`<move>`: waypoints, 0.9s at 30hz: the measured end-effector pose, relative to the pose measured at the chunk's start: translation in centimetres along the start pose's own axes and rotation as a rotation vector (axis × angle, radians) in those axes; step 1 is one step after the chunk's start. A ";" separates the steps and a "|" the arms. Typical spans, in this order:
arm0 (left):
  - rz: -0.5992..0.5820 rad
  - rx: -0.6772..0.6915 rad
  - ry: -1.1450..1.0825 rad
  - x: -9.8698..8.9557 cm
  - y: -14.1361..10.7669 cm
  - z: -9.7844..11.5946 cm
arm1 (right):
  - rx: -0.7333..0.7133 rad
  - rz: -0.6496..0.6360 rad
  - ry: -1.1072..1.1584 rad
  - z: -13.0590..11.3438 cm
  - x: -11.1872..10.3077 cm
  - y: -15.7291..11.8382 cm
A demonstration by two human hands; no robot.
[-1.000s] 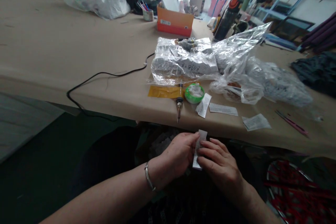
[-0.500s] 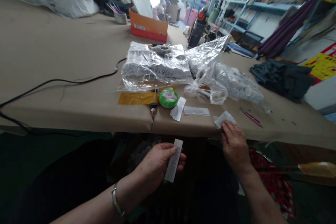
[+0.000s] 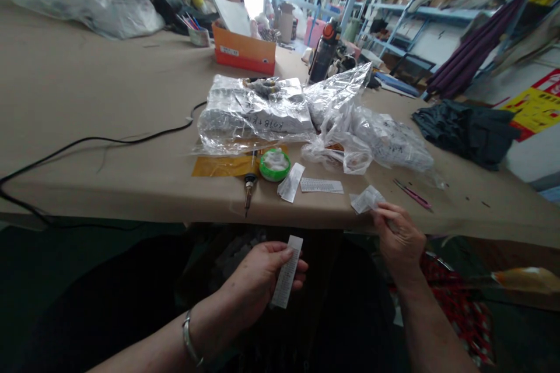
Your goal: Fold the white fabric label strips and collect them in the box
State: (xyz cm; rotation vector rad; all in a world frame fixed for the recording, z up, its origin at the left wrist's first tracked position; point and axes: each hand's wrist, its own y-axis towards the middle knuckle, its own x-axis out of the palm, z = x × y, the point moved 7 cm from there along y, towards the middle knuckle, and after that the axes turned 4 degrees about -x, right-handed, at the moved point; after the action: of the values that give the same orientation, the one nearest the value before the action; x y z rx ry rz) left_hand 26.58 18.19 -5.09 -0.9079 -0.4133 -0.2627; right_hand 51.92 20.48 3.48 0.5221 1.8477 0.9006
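Below the table edge, my left hand (image 3: 271, 274) pinches a printed white strip (image 3: 287, 277) between thumb and fingers. My right hand (image 3: 399, 236) is at the table's front edge, thumb and fingertips closed on the corner of a crumpled clear-white packet (image 3: 367, 199). Left of it on the table lie a second printed strip (image 3: 321, 185) and a folded white strip (image 3: 291, 182). Beside them is a green round tub (image 3: 275, 164) with white fluffy stuff inside. A soldering iron (image 3: 249, 186) points toward the front edge.
Pink-handled snips (image 3: 413, 195) lie right of the packet. Plastic-wrapped bundles (image 3: 258, 111) fill the middle, with an orange box (image 3: 244, 51) and a dark bottle (image 3: 324, 52) behind. A black cable (image 3: 100, 139) crosses the left side.
My right hand has pulled back from on top of the packet to its near corner, its fingers drawn together. My left hand still holds the strip. The view has shifted slightly.
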 end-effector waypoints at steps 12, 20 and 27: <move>-0.110 0.106 -0.233 0.2 0.1 0.3 | -0.504 -0.403 0.390 -16.6 4.1 -5.1; -0.071 0.142 -0.268 -1.0 -0.1 0.2 | -0.528 -0.445 0.381 -17.3 5.1 -5.2; -0.082 0.126 -0.233 -1.5 -0.6 -0.1 | -0.342 -0.452 0.540 -16.9 5.2 -4.9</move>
State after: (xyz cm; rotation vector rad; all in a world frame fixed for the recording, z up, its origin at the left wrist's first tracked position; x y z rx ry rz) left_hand 25.06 17.85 -5.34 -0.8012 -0.6763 -0.2043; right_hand 34.62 14.97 0.80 -0.3800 2.0965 1.0736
